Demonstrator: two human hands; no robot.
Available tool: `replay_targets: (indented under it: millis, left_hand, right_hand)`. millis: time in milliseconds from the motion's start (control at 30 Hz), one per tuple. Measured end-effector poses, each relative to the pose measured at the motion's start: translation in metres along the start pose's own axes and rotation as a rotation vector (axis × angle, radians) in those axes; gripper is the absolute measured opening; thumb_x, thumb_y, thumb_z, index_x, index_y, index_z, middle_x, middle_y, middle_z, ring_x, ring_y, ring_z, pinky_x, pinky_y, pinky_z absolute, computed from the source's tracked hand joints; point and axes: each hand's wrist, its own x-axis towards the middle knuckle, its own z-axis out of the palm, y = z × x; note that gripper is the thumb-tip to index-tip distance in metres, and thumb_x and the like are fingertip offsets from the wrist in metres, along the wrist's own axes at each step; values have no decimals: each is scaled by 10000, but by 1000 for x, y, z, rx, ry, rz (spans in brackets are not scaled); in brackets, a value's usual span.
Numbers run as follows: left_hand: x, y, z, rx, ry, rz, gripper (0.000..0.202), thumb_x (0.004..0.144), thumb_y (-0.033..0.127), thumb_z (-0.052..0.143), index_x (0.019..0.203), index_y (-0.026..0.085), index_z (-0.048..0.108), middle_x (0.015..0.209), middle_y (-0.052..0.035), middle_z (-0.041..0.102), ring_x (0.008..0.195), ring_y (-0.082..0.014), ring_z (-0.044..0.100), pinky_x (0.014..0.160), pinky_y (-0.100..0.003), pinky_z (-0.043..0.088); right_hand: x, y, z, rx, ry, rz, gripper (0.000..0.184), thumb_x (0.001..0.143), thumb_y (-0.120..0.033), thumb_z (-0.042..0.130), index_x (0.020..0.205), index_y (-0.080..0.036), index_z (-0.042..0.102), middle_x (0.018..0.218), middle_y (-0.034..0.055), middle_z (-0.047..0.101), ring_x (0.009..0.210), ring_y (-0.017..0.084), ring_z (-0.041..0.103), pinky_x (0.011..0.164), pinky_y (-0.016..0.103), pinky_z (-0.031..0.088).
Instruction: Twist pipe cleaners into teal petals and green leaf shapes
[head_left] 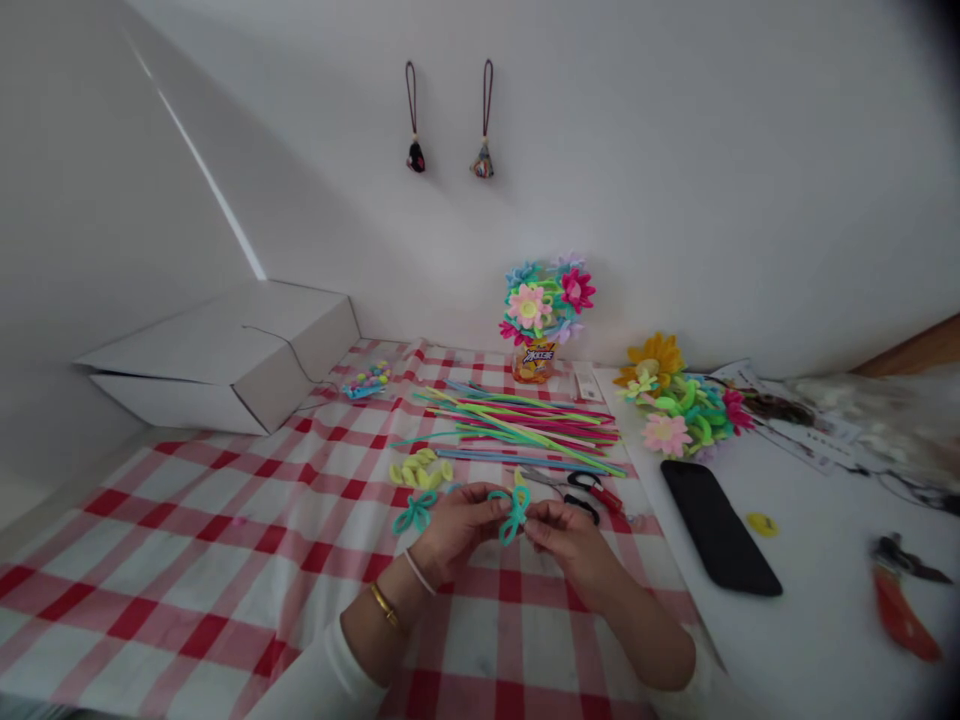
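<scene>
Between my two hands is a teal pipe-cleaner flower (513,516) with looped petals, raised over the checked cloth. My left hand (466,522) pinches it from the left, and my right hand (564,538) has thumb and fingers closed on its right side. A second teal looped piece (415,512) lies on the cloth just left of my left hand. Behind that is a small heap of pale yellow twisted pieces (420,470). Scissors (592,490) with black and red handles lie beyond my right hand, their blades partly behind a yellow bit.
Loose coloured pipe cleaners (525,425) spread across the cloth (315,560). A flower-filled jar (534,362) stands by the wall. More pipe-cleaner flowers (686,405), a black phone (720,528) and red-handled pliers (904,610) lie to the right. A white box (225,340) sits left, near a bead tray (366,382).
</scene>
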Motion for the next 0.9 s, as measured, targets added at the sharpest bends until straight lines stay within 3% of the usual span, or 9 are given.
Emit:
replay_targets:
  millis: [300,633,900]
  left_hand:
    - [2,0,-4,-36,-18,18,276,532,211,814,751,114,674,706,-49,690,632,-149,632,632,-281,486]
    - [-3,2,-3,24,-143,-80,318,546,209,808,807,104,660,704,-66,687,598,-159,634,633,-310,493]
    - [-2,1,0,-40,-67,-48,341,458,169,842,731,115,644,661,-28,673,565,-131,621,582,-253,478]
  right_hand:
    - [-1,0,-2,256,-51,106,200,602,-283,772,694,-151,653,588,-4,570,535,98,469,531,243,327]
    - [-1,-2,-1,271,-60,115,202,600,-283,777,705,-146,671,578,-11,563,529,94,467,546,247,323]
    - [-2,-1,-1,236,-66,80,187,644,-304,754,713,-155,664,616,-3,579,560,103,468,560,252,322]
